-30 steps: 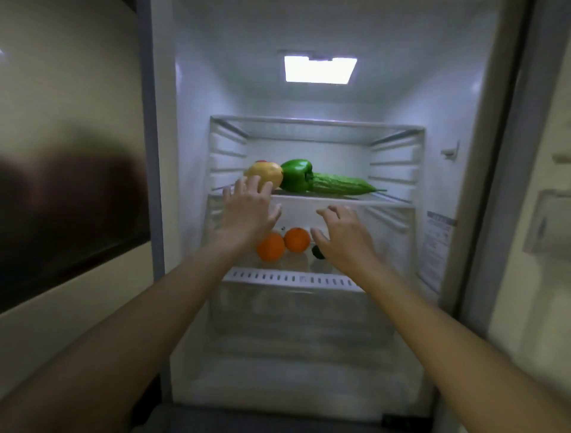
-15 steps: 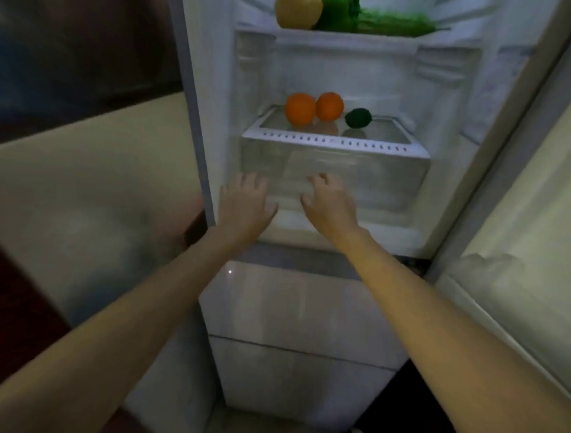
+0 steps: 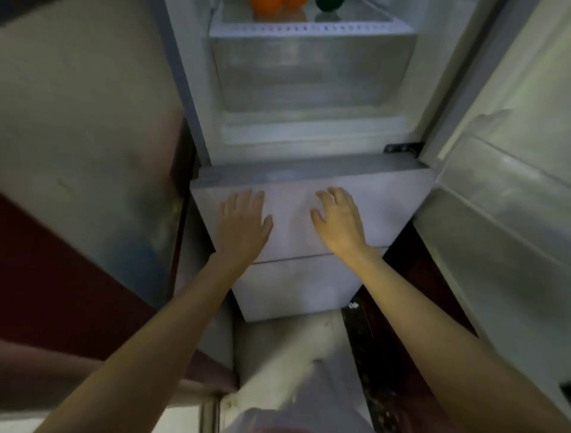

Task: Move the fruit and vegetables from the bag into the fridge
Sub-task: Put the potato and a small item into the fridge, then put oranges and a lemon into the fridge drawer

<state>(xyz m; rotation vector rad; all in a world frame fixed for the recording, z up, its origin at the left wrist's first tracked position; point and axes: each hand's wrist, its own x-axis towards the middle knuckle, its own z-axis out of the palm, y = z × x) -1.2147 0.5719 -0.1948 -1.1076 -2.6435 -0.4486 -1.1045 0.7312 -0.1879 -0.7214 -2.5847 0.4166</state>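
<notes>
Looking down into an open fridge [image 3: 312,136], door [image 3: 506,216] swung out to the right

Left hand [image 3: 242,224] stretched forward over the closed lower drawer front [image 3: 293,222], fingers nearly straight and close together, palm down, holding nothing; touching the panel or just above it, cannot tell which

Right hand [image 3: 338,219] beside it to the right, apart from the left, fingers spread and a little curled, thumb out toward the left, also holding nothing; contact with the panel equally unclear

Both forearms bare, running in from the near corners of the view

Far above the hands, at the top edge, a shelf [image 3: 309,29] with a pale perforated front rim; on it two oranges [image 3: 267,6] side by side toward the left, touching or nearly so, and a dark green fruit [image 3: 329,3] just to their right, all three cut off by the frame edge

Under that shelf a clear crisper drawer [image 3: 312,71], contents not visible through the frosted front

Below the drawer front under the hands, a second closed panel [image 3: 296,287]

Near the bottom of the view, between the arms, something pale and blurred [image 3: 296,371], too smeared to tell whether it is the bag

Dark red floor [image 3: 61,278] to the left, beige wall [image 3: 77,108] beyond it
</notes>
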